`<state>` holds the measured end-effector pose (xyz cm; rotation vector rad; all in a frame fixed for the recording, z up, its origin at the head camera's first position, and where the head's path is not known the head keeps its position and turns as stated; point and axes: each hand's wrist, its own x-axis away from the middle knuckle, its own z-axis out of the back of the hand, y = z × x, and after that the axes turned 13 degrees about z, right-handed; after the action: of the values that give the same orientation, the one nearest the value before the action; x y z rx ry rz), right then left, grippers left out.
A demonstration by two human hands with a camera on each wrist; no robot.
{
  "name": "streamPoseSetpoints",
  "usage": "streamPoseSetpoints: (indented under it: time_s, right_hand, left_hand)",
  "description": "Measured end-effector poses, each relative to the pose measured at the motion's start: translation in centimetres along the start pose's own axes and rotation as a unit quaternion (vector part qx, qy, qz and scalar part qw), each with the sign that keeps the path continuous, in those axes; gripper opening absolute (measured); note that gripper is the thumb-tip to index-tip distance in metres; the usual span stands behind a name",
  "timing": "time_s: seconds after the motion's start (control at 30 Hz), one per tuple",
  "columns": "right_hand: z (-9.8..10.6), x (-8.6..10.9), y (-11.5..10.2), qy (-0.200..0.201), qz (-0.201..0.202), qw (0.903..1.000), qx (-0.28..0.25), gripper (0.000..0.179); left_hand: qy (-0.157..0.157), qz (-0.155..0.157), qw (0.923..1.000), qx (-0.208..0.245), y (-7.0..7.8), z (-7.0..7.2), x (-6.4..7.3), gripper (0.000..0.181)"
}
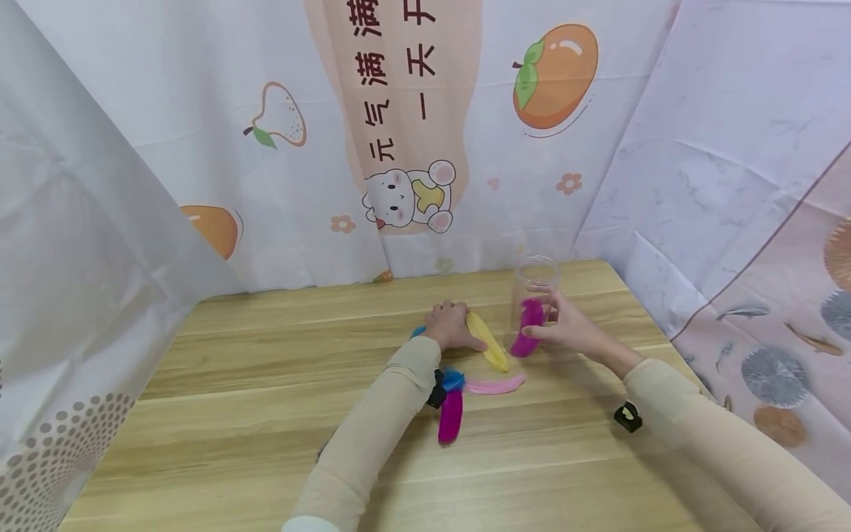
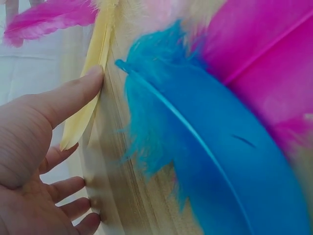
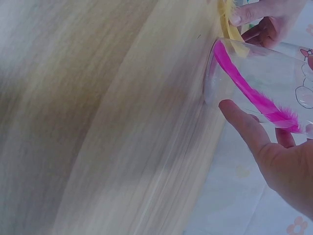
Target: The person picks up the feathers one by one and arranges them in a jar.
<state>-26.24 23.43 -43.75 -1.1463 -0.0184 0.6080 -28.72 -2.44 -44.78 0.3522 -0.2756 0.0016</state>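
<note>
Yellow feather [image 1: 490, 346] is between the person's hands, above or on the wooden table [image 1: 253, 384], just beside a clear cylinder [image 1: 535, 287]; whether any of it touches the wood I cannot tell. The left hand [image 1: 448, 326] pinches it between thumb and forefinger, the other three fingers loosely bent and spread, holding nothing. In the left wrist view its downy end points away from the palm, and the smooth tip reaches down to the forefinger.

The right hand [image 1: 566, 326] grips the cylinder from the side, thumb and fingers partly open and bent around its wall. The cylinder stands upright on the wood, and a magenta feather [image 1: 530, 329] leans inside it.

Nearer the person, a pink feather [image 1: 495, 386] lies crosswise on the table. At its left end are a blue feather [image 1: 453, 380] and a second magenta feather [image 1: 450, 419], the blue partly covering the magenta. Another bit of blue [image 1: 417, 332] shows at the far side of the left hand, mostly hidden.

Beige sleeves [image 1: 372, 425] cover both forearms. Behind the table hangs a pale cloth [image 1: 219, 44] printed with fruit, flowers and a cartoon animal.
</note>
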Motion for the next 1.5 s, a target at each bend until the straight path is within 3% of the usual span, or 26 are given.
streamPoseSetpoints:
  time_s: [0.23,0.57,0.87,1.1,1.5]
  right_hand:
    - [-0.07,-0.04,-0.04,0.006,0.004,0.9999,-0.008,0.086]
    - [-0.04,0.18,0.29,0.008,-0.008,0.9998,-0.018,0.086]
    - [-0.05,0.15,0.43,0.004,-0.005,0.9998,-0.019,0.086]
    - [-0.02,0.26,0.24,0.005,-0.006,0.9998,-0.018,0.086]
    - [0.11,0.21,0.09,-0.001,-0.003,0.9999,-0.013,0.089]
  left_hand:
    - [0.011,-0.015,0.9998,0.001,0.13,-0.23,-0.24,0.085]
    - [0.031,-0.070,0.9971,-0.001,0.26,-0.75,-0.87,0.075]
    - [0.009,-0.076,0.9962,0.043,0.31,-0.79,-0.64,0.071]
    - [-0.025,-0.080,0.9925,0.089,0.56,-0.72,-0.22,0.069]
    - [-0.023,-0.095,0.9901,0.101,0.90,-0.92,-0.22,0.073]
